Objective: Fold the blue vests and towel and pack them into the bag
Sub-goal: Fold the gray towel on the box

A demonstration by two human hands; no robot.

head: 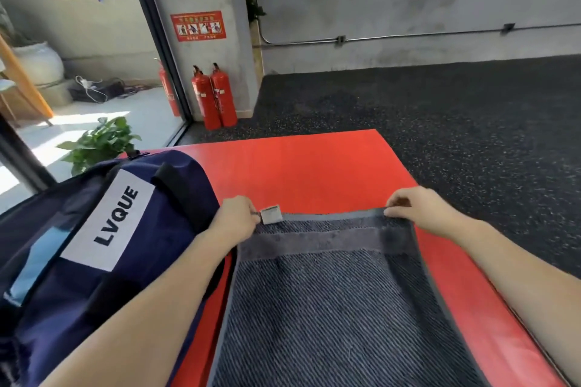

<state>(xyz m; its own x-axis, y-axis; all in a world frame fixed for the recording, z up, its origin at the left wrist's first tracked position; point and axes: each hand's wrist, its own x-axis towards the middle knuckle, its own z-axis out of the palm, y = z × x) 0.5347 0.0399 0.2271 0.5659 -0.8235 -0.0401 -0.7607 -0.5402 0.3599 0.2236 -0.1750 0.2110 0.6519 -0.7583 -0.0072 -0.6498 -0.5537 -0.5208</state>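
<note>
A dark grey striped towel (330, 308) lies spread on the red table (308, 173), running from the middle toward me. My left hand (237, 214) pinches its far left corner, beside a small white label (271, 214). My right hand (415, 207) pinches the far right corner. A navy blue bag (103, 261) with a white "LVQUE" patch sits on the table to the left, touching my left forearm. Light blue fabric (41, 264) shows through the bag's opening. No loose blue vests are in view.
The red table ends about a hand's length past the towel. Beyond it is dark speckled floor (440, 110). Two red fire extinguishers (215, 97) stand by a concrete pillar, and a potted plant (100, 141) sits left of the table behind the bag.
</note>
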